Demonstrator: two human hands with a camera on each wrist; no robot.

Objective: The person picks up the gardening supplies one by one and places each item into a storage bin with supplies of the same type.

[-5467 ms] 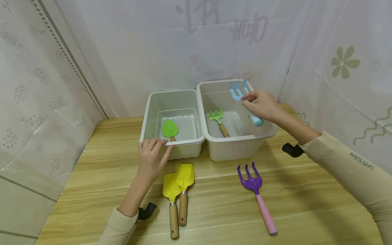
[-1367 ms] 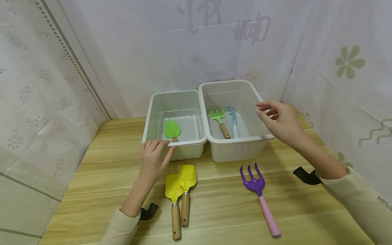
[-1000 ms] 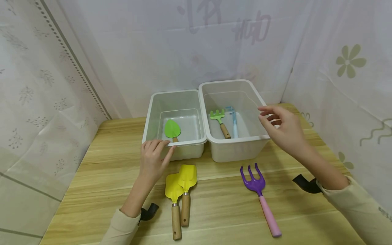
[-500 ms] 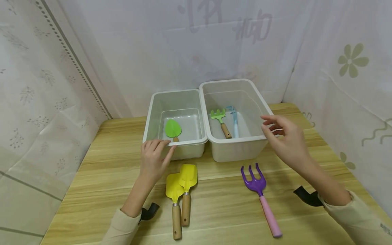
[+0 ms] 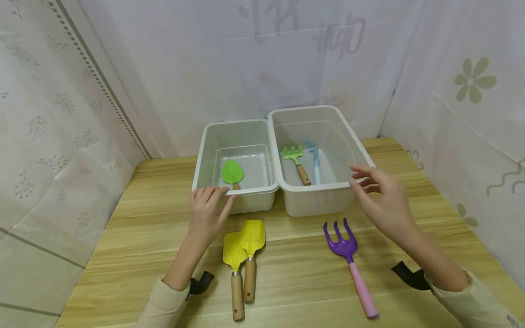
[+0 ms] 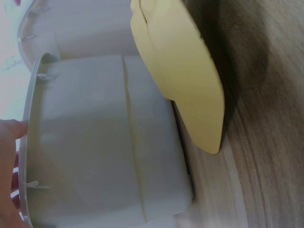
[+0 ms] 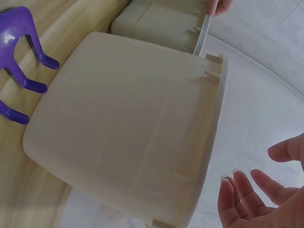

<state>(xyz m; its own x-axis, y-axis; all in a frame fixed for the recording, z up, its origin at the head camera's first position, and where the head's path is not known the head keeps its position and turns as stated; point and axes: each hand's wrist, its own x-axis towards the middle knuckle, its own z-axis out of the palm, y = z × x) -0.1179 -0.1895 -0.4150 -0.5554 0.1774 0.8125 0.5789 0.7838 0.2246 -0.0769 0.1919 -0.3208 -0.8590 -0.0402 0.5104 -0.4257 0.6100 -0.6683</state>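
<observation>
My left hand [image 5: 204, 214] grips the front rim of the left plastic bin [image 5: 262, 188], thumb outside and fingers over the edge, as the left wrist view also shows. Inside that bin lies a green hand trowel [image 5: 232, 171]. My right hand [image 5: 383, 200] holds nothing; its loosely bent fingers are by the front right corner of the right bin [image 5: 320, 200]. In the right wrist view its fingers [image 7: 249, 194] and thumb stand apart. The right bin contains a small green rake [image 5: 293, 154] with a wooden handle and a light blue rake [image 5: 316, 164].
Two yellow shovels [image 5: 253, 234] with wooden handles overlap in front of the left bin on the wooden table [image 5: 135, 228]. A purple hand fork [image 5: 343, 247] with a pink handle lies in front of the right bin. Patterned curtains [image 5: 184, 59] enclose the back and sides.
The light blue rake, earlier in my right hand, now lies in the right bin. My right hand has drawn back toward me and lower. The left hand keeps its place on the rim.
</observation>
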